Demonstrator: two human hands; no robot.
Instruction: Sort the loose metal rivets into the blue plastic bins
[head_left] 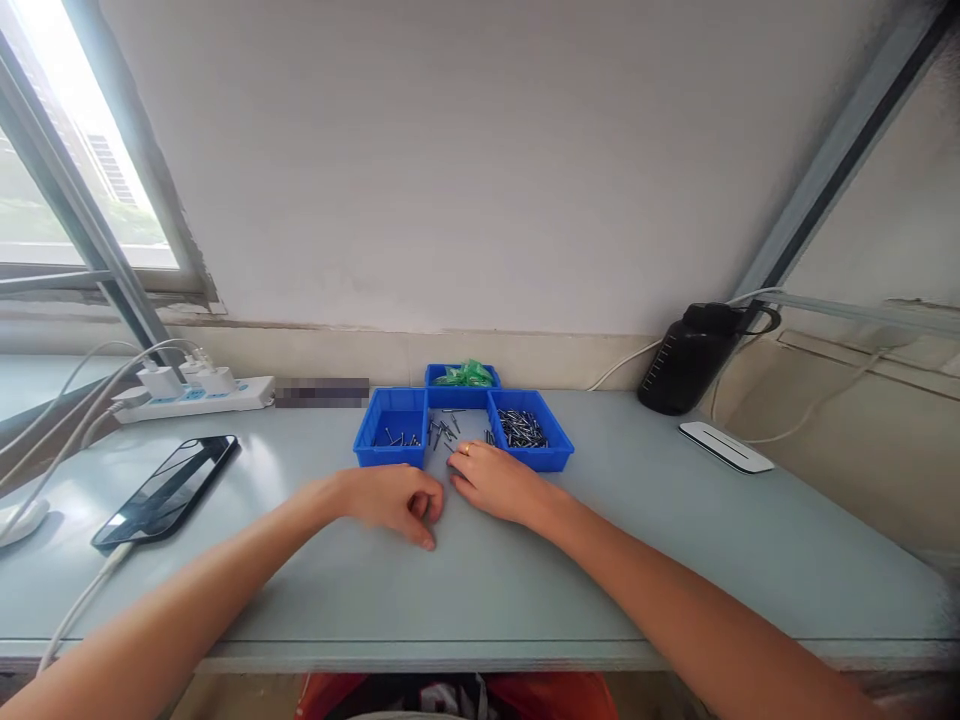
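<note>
My left hand (397,500) hovers over the table just in front of the left blue bin (390,455), its fingers loosely bent and the thumb apart from them; nothing shows in it. My right hand (495,480), with a ring on one finger, lies in front of the right blue bin (544,460). Its fingertips are beside loose screws (442,430) on the table between the bins, with thumb and forefinger a little apart. Some screws (401,438) lie in the left bin, and a dense pile of dark metal screws (523,430) fills much of the right one.
Behind stands a small blue bin (441,370) with green plastic packets (469,374). To the left are a phone (169,490) on a cable and a power strip (255,393). A black bottle (686,360) and a flat white device (724,446) are at right.
</note>
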